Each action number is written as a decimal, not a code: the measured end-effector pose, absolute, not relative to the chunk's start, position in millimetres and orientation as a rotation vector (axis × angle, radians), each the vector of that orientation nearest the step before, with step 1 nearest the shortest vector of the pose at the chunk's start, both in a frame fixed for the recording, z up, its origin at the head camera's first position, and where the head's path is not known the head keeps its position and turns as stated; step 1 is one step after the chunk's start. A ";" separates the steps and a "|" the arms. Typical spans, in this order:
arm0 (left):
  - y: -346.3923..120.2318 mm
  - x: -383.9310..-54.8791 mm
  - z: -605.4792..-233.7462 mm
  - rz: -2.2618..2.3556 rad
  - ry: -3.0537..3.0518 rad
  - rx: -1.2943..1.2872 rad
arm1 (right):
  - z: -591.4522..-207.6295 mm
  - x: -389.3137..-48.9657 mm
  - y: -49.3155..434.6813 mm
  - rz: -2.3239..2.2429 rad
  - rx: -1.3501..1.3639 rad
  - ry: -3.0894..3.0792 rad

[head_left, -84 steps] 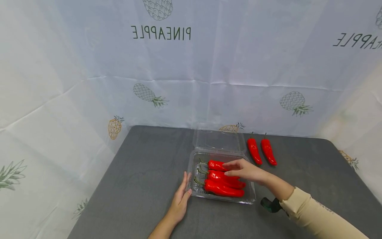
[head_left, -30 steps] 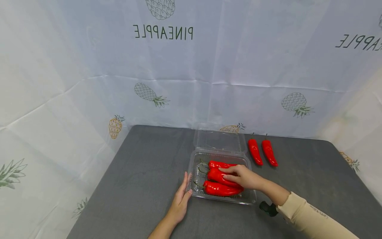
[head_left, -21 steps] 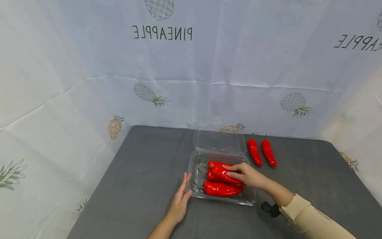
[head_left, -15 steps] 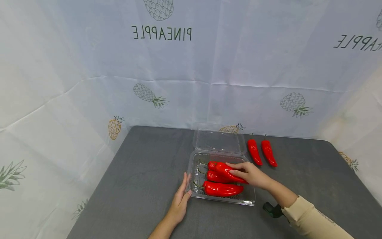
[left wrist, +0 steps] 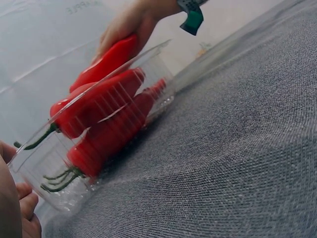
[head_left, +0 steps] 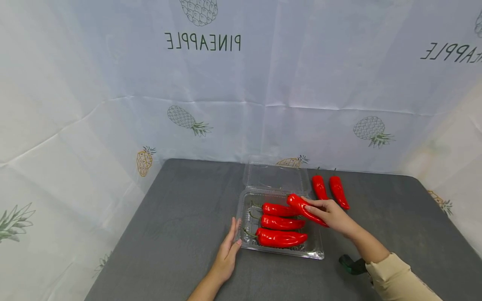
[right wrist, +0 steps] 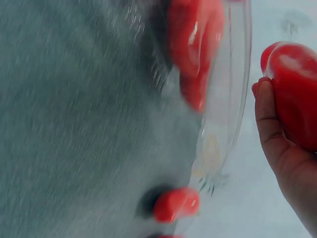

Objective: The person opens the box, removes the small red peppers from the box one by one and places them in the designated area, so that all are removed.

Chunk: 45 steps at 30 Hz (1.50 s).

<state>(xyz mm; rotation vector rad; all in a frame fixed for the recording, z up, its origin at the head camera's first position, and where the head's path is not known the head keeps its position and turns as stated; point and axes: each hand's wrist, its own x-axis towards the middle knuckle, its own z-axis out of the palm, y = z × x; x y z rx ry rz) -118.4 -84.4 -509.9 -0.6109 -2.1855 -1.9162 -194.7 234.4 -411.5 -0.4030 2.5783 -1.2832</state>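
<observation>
My right hand (head_left: 335,215) pinches a red chili pepper (head_left: 301,205) between thumb and fingers, tilted over the right part of a clear plastic clamshell box (head_left: 316,251). In the right wrist view the held pepper (right wrist: 297,94) fills the right edge. Three more red peppers, a back one (head_left: 276,209), a middle one (head_left: 282,223) and a front one (head_left: 281,238), lie side by side in the box, green stems to the left. My left hand (head_left: 226,255) grips the box's front left corner, thumb at the front and fingers along the left wall.
The box's lid (head_left: 276,177) is folded back toward the pineapple-print curtain (head_left: 260,129). Two loose red peppers, one near (head_left: 319,187) and one farther right (head_left: 339,192), lie on the grey table (head_left: 188,209). A dark strap with green (left wrist: 192,21) is on the right wrist.
My right hand has taken hold of a pepper lying on top of the others, raised it and carried it to the right. Three peppers now show apart below. My left hand has stayed put.
</observation>
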 end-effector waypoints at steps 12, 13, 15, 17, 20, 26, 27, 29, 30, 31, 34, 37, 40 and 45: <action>-85.2 -118.8 -509.5 -1.918 -2.193 -0.615 | -420.1 -206.0 271.0 -1.249 -0.170 2.835; -85.2 -118.9 -509.4 -1.925 -2.195 -0.606 | -420.7 -206.8 273.1 -1.241 -0.160 2.848; -85.0 -119.1 -509.3 -1.930 -2.194 -0.598 | -422.1 -208.4 277.1 -1.229 -0.147 2.871; -84.8 -119.5 -509.4 -1.926 -2.189 -0.603 | -423.6 -209.8 281.0 -1.224 -0.121 2.890; -84.6 -120.0 -509.4 -1.915 -2.186 -0.606 | -424.3 -211.6 286.5 -1.239 -0.087 2.902; -84.4 -119.6 -508.9 -1.912 -2.193 -0.600 | -425.4 -214.5 298.4 -1.262 0.020 2.884; -84.4 -119.6 -508.7 -1.911 -2.195 -0.598 | -426.3 -215.1 300.6 -1.266 0.037 2.883; -84.4 -119.4 -508.4 -1.911 -2.199 -0.595 | -428.5 -216.3 305.1 -1.276 0.065 2.882; -84.5 -119.3 -508.2 -1.912 -2.203 -0.593 | -429.4 -216.7 307.2 -1.286 0.074 2.883; -84.5 -119.2 -508.1 -1.913 -2.207 -0.588 | -430.6 -217.3 309.3 -1.297 0.085 2.884; -84.7 -118.9 -508.3 -1.914 -2.216 -0.579 | -433.3 -218.9 315.3 -1.318 0.108 2.895; -85.0 -118.4 -509.3 -1.911 -2.225 -0.571 | -435.7 -220.7 320.1 -1.325 0.141 2.911; -85.1 -118.0 -510.4 -1.908 -2.229 -0.573 | -437.7 -223.2 324.2 -1.344 0.173 2.908; -84.8 -117.0 -510.4 -1.909 -2.221 -0.578 | -441.5 -228.5 330.6 -1.377 0.243 2.897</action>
